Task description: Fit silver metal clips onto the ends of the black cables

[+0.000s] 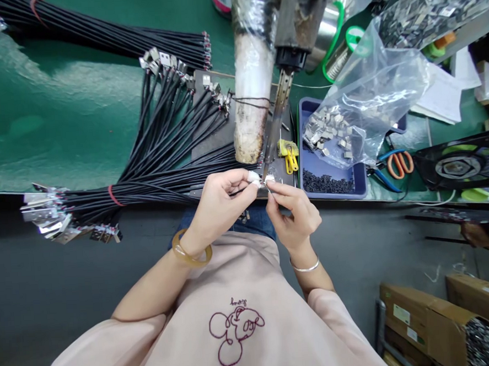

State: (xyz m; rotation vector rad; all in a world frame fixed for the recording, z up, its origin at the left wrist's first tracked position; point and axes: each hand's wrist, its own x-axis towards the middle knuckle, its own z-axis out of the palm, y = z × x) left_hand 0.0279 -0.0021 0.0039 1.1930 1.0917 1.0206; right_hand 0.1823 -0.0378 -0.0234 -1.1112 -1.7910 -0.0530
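Observation:
My left hand [229, 198] is closed in a pinch on the end of a black cable, with white wrapping on its fingertips. Close beside it, my right hand [291, 210] pinches a small, thin piece that its fingers mostly hide. Between the two hands, the tip of a mounted soldering iron [279, 106] points down from above. A bundle of black cables [165, 185], tied with a red band, runs leftward from near my left hand and ends in metal connectors [51, 214]. More cables [157, 114] fan out behind it.
Right of the iron, a blue tray [303, 146] holds a plastic bag of metal shells [328, 131] and small black parts [327, 182]. Further right lie pliers [398, 162] and a black fan [461, 164]. A white wrapped tube [249, 94] hangs beside the iron. Solder spools [340, 58] stand behind.

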